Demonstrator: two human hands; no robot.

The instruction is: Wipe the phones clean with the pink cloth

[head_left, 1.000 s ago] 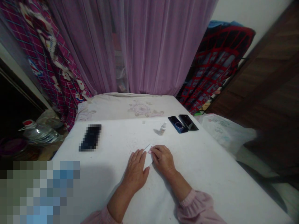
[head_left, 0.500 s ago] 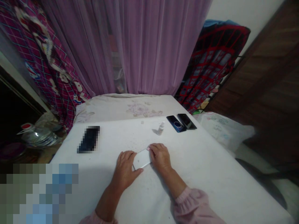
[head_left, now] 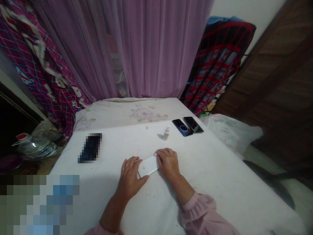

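Note:
A white smartphone (head_left: 148,167) lies back up on the white-covered table in front of me, a small dark logo showing in its middle. Around its left end my left hand (head_left: 130,176) is closed, thumb along the near edge and fingers at the far edge. My right hand (head_left: 169,163) rests over the right end with its fingers bent together. At those fingertips a small pinkish bit (head_left: 155,153) shows by the phone's far corner; what it is I cannot make out. Beyond the hands stands a small white bottle (head_left: 166,133).
Two dark phones (head_left: 182,127) lie side by side at the table's back right. A blurred-out dark object (head_left: 90,148) is at the left. Beside the table are a large water bottle (head_left: 36,145) on the left and a plastic bag (head_left: 234,132) on the right.
The view has shifted slightly, so the surroundings sit a little further left. Both hands stay on the phone in nearly the same pose.

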